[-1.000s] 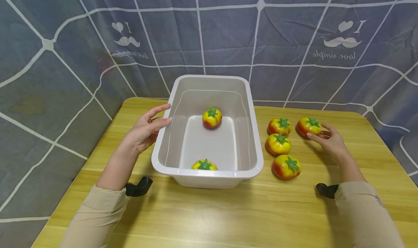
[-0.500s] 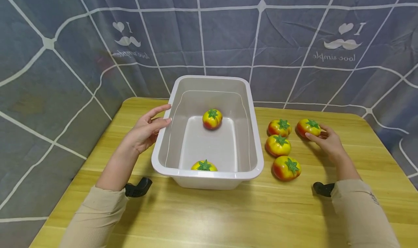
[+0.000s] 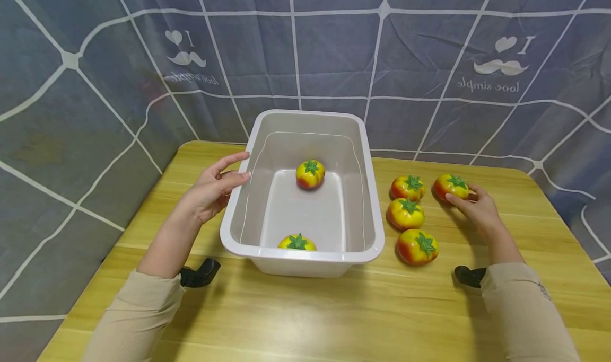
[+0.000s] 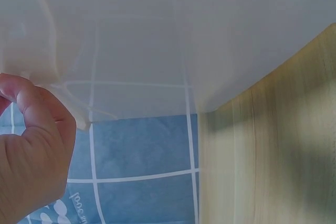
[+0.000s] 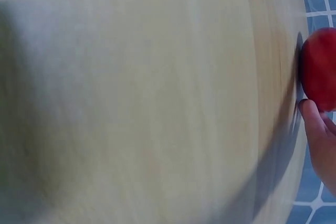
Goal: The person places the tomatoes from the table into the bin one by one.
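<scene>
A light-grey plastic basin (image 3: 302, 254) stands on the wooden table, holding two yellow-red toy tomatoes with green leafy tops, one tomato (image 3: 310, 174) towards the back and another tomato (image 3: 297, 242) partly hidden by the front rim. My left hand (image 3: 213, 188) holds the basin's left rim, thumb and index finger on its edge; the left wrist view shows this hand (image 4: 37, 140) at the basin's pale wall. On the right, my right hand (image 3: 479, 209) grips a toy tomato (image 3: 450, 186), thumb in front and fingers at its right side. In the right wrist view, this tomato (image 5: 320, 69) looks red.
Between basin and right hand, three more toy tomatoes sit in a rough column: back (image 3: 408, 188), middle (image 3: 406, 213) and front (image 3: 417, 247). A blue-grey curtain with white lines (image 3: 334, 49) hangs behind the table (image 3: 305, 319). Black straps' ends show near both wrists.
My right hand has shifted slightly left and closed in on the toy tomato, which stays in nearly the same place. The left hand and basin have hardly moved.
</scene>
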`<state>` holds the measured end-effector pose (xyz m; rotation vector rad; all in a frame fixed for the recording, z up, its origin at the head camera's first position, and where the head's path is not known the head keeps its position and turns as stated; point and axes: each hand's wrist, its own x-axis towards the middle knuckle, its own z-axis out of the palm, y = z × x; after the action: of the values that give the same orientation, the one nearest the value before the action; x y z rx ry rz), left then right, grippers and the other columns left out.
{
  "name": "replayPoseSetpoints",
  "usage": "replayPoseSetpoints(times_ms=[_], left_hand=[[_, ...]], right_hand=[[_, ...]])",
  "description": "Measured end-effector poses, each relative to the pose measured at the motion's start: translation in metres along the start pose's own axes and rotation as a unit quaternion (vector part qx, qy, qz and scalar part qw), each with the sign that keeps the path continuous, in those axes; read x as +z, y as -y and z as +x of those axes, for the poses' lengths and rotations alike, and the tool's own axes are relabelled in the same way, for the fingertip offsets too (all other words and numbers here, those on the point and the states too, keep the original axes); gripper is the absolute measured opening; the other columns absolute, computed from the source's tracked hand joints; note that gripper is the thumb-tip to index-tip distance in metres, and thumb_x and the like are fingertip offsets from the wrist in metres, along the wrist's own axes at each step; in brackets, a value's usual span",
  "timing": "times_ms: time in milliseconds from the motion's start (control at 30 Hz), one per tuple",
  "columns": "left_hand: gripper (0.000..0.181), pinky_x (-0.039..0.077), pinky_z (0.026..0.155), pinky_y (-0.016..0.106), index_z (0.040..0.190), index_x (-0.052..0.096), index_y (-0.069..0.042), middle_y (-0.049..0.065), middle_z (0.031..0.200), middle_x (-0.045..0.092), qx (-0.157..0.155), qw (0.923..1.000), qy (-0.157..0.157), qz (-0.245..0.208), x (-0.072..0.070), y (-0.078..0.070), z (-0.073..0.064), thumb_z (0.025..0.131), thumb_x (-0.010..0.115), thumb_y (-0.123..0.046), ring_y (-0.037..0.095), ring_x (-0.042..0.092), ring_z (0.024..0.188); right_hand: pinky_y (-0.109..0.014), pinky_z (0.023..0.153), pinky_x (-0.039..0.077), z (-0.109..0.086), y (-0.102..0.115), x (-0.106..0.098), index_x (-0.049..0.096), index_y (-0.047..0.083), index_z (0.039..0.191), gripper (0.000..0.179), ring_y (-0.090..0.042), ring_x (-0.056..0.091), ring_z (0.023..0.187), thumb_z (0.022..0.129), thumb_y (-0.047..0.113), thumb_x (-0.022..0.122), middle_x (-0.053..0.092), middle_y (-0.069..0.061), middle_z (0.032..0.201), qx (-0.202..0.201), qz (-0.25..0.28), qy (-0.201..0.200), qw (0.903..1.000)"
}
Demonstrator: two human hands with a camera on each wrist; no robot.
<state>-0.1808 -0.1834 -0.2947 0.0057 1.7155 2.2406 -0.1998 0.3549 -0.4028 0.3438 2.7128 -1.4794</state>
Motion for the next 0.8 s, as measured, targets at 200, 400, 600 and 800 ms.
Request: replayPoseSetpoints(times_ms=[200, 400, 600, 800], left_hand=[[0.036, 0.055, 0.062, 0.023, 0.121, 0.049, -0.016, 0.002, 0.079, 0.062, 0.001, 1.0, 0.002, 0.001, 0.0, 0.0, 0.0, 0.089, 0.057, 0.0, 0.009, 0.055, 0.062], [0.037, 0.054, 0.06, 0.021, 0.121, 0.049, -0.016, 0.0, 0.075, 0.058, 0.002, 1.0, 0.002, 0.008, 0.0, -0.001, 0.001, 0.09, 0.057, 0.0, 0.007, 0.046, 0.058], [0.036, 0.055, 0.062, 0.023, 0.119, 0.05, -0.017, 0.002, 0.079, 0.062, -0.003, 1.0, -0.002, 0.002, 0.001, -0.002, 0.0, 0.089, 0.057, 0.001, 0.009, 0.054, 0.061], [0.036, 0.056, 0.063, 0.024, 0.12, 0.05, -0.017, 0.003, 0.082, 0.063, -0.004, 1.0, -0.001, 0.001, 0.0, -0.002, 0.0, 0.089, 0.058, 0.001, 0.011, 0.06, 0.067]], right_hand=[[-0.004, 0.069, 0.043, 0.003, 0.006, -0.002, 0.01, -0.01, 0.144, 0.082, -0.013, 0.044, 0.097, 0.093, 0.035, 0.055, 0.028, -0.033, 0.134, 0.004, 0.024, 0.004, 0.9997], [-0.003, 0.07, 0.042, 0.004, 0.015, -0.003, 0.013, -0.009, 0.144, 0.081, -0.004, 0.041, 0.093, 0.092, 0.033, 0.057, 0.028, -0.03, 0.136, 0.001, 0.033, -0.001, 0.9994], [-0.004, 0.069, 0.037, 0.004, 0.023, -0.006, 0.012, -0.006, 0.145, 0.082, -0.024, 0.04, 0.107, 0.091, 0.038, 0.057, 0.026, -0.033, 0.138, -0.002, 0.013, 0.013, 0.9998], [-0.006, 0.069, 0.038, 0.003, 0.033, -0.009, 0.016, -0.007, 0.145, 0.077, -0.001, 0.04, 0.09, 0.093, 0.033, 0.057, 0.034, -0.024, 0.13, -0.029, 0.006, 0.014, 0.9994]])
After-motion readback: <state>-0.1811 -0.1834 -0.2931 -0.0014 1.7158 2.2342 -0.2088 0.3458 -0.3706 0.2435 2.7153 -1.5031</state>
